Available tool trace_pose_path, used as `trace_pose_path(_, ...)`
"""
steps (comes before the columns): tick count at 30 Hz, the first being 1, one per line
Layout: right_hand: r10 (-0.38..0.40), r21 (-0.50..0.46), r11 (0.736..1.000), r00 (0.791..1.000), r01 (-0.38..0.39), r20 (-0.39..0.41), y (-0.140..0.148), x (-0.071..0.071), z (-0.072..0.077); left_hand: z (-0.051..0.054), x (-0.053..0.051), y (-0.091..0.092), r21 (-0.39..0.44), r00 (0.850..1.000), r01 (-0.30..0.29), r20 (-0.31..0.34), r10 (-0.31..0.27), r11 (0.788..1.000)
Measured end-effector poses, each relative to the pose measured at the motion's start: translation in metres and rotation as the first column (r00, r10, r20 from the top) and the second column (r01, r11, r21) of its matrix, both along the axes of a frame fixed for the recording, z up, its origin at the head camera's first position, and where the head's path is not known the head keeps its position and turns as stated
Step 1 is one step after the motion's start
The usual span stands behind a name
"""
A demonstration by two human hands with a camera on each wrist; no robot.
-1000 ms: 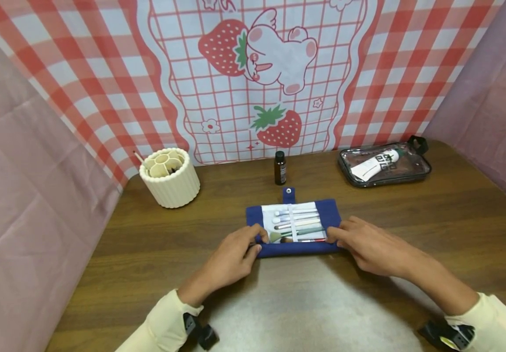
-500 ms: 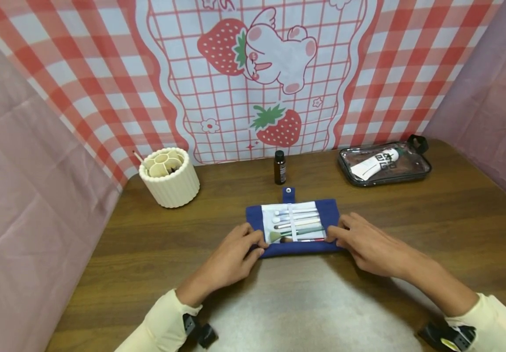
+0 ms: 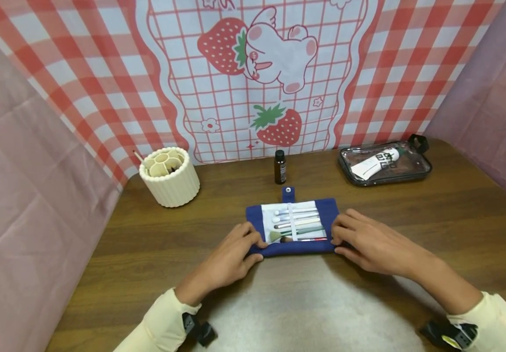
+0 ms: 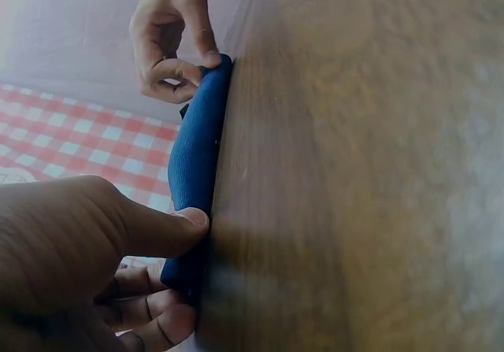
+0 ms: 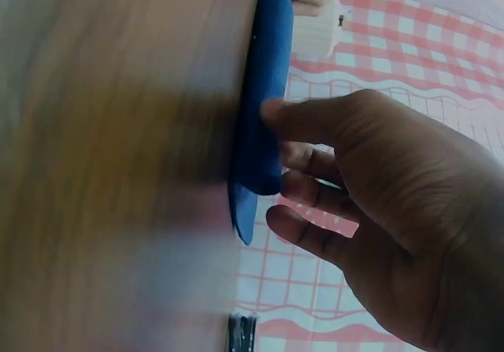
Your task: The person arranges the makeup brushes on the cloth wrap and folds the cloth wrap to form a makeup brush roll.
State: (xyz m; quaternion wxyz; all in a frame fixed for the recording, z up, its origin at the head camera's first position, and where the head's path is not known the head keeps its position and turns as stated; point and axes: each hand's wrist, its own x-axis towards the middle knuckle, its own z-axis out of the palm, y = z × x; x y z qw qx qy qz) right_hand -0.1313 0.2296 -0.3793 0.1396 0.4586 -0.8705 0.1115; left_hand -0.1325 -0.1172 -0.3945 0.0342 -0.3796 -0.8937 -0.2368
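Note:
A navy blue fabric brush roll (image 3: pixel 300 249) lies on the table, its near edge turned up into a thick fold. Several makeup brushes (image 3: pixel 299 223) sit on its white lining under a white strap, and a snap tab (image 3: pixel 288 194) sticks out at the far side. At the fold's left end, my left hand (image 3: pixel 232 253) pinches the cloth, thumb in front and fingers over it. My right hand (image 3: pixel 365 240) pinches the right end; in the right wrist view its thumb presses the blue fold (image 5: pixel 266 84) while its other fingers lie behind.
Behind the roll stands a dark bottle (image 3: pixel 280 168) with a black cap. A cream ribbed holder (image 3: pixel 171 188) is at the back left. A clear black-edged pouch (image 3: pixel 411 171) holding a white tube (image 3: pixel 372 166) lies at the back right, before a checked cloth (image 3: pixel 108 83).
My right hand has shifted its grip, its fingers spreading at the roll's right end. The left fingers have moved over the fold's left end. The roll stays nearly in place.

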Motion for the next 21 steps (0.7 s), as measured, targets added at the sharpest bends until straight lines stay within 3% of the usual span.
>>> trace_pose_path(5, 0.021, 0.026, 0.999, 0.999, -0.022, 0.03, 0.0027, -0.0018, -0.0012, -0.0018, -0.0003, 0.0005, 0.016, 0.998, 0.019, -0.061, -0.018, 1.0)
trace_pose_path(13, 0.057, -0.023, 0.998, 0.998, -0.056, 0.039, 0.0039, -0.0046, -0.0057, -0.002, -0.0001, 0.0007, 0.008, 0.998, 0.01, -0.055, -0.01, 1.0)
trace_pose_path(21, -0.014, 0.02, 1.0, 0.998, 0.013, 0.057, 0.0035, -0.0029, -0.0042, 0.0006, 0.0014, 0.0013, -0.006, 0.999, -0.015, -0.037, 0.015, 1.0)
